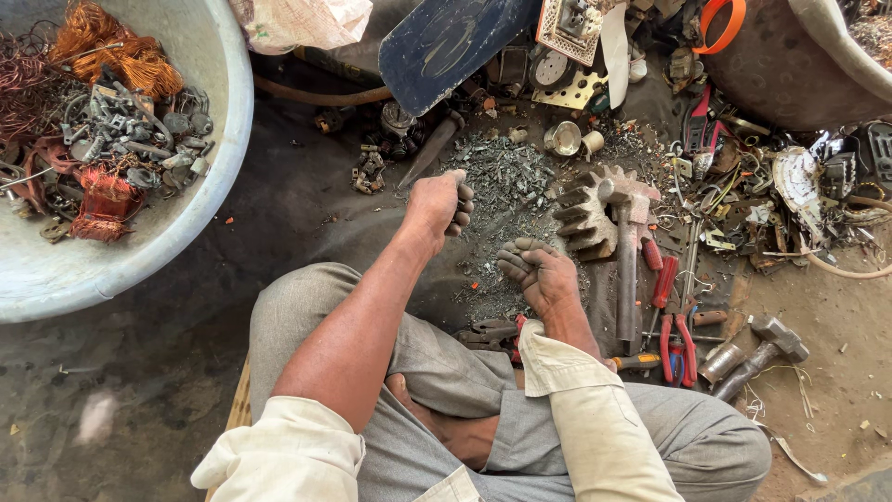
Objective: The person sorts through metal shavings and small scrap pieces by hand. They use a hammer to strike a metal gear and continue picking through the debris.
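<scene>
Someone sits cross-legged on a dirty grey ground sheet, both hands working over a heap of scrap.

At far left one wide pale-blue metal basin [200, 218] holds tangled copper wire and grey metal parts; the dark sheet [279, 200] lies between it and the sitter; the left hand [441, 200] hovers over the pile of small grey metal shavings and bits [506, 177], fingers curled shut, though what they pinch I cannot tell; the right hand [539, 271] sits just beside it, nearer the knees, fingers likewise clenched, contents hidden; next comes one chunky toothed steel gear block [587, 216] with one long-handled hammer [627, 251] laid against it; then red-handled tools [671, 316], two at least; a second hammer [767, 346] lies on bare sandy floor at right.
</scene>
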